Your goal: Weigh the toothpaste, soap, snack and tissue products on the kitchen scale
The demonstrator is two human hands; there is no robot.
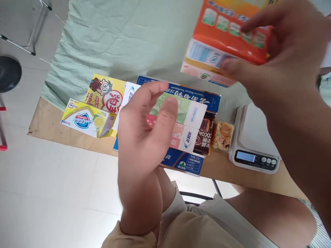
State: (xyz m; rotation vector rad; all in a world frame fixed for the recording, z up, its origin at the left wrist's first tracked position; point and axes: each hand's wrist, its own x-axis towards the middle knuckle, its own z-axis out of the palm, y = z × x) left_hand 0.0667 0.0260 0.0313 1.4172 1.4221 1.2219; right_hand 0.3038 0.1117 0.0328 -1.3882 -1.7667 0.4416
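Observation:
My right hand [281, 51] grips an orange-and-white package [230, 38] at the upper right, raised above the cloth and tilted. The thumb lies along its white lower side and a finger rests on the orange face. My left hand [144, 124] hovers over the boxes in the middle, thumb and fingers apart, with nothing in it. Beneath it lie a green, pink and white toothpaste box [192, 113] and blue toothpaste boxes [212, 102], partly covered by the hand. A yellow Safeguard soap box [86, 119] leans beside a yellow cartoon packet [106, 91] on the left.
A white digital scale [256, 137] stands at the table's right. Next to it are a clear-wrapped snack [222, 136] and a brown cocoa packet [204, 136]. A pale green cloth [124, 38] covers the table beyond its brown front edge [51, 120]. A black round stool seat [9, 74] is at the far left.

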